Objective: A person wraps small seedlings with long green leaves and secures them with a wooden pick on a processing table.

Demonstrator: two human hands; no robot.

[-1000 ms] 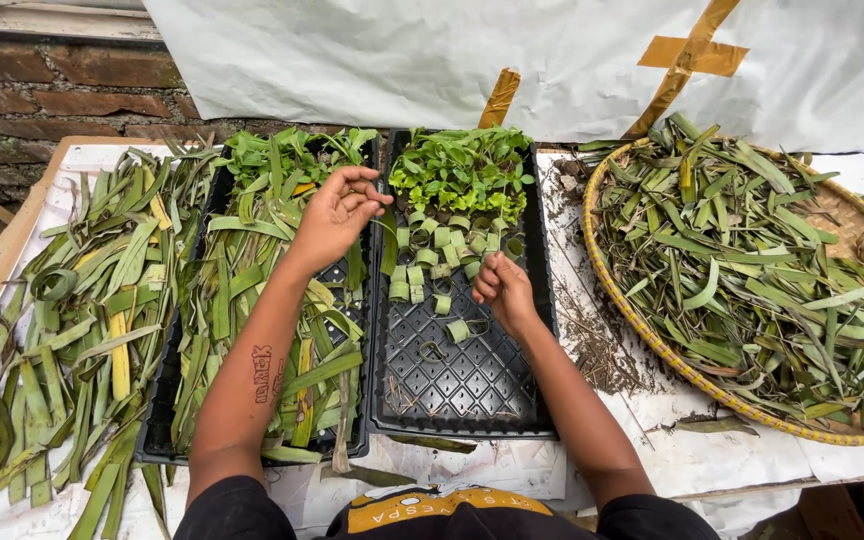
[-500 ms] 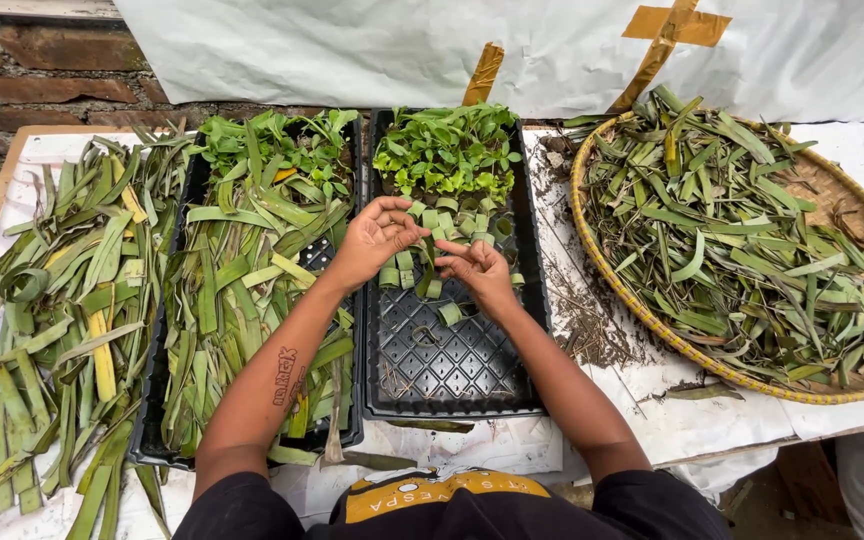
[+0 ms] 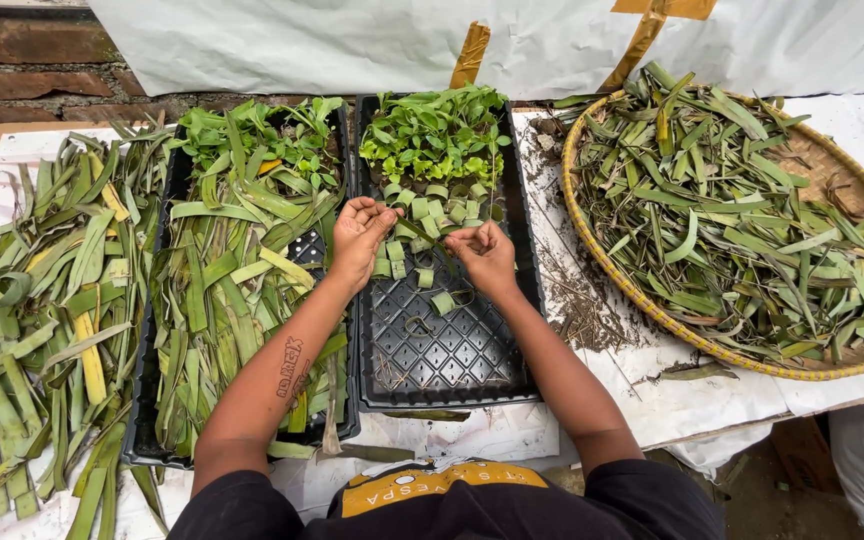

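I'm pinching a leaf strip between my left hand and right hand, fingers pressed on it, over the black tray, just below its seedlings.

Your white-covered table carries: two black seedling trays, one round woven basket, loose green leaf strips at left.

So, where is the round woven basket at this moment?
In the head view, the round woven basket sits at the right side, beside the black seedling tray, filled with cut leaves.
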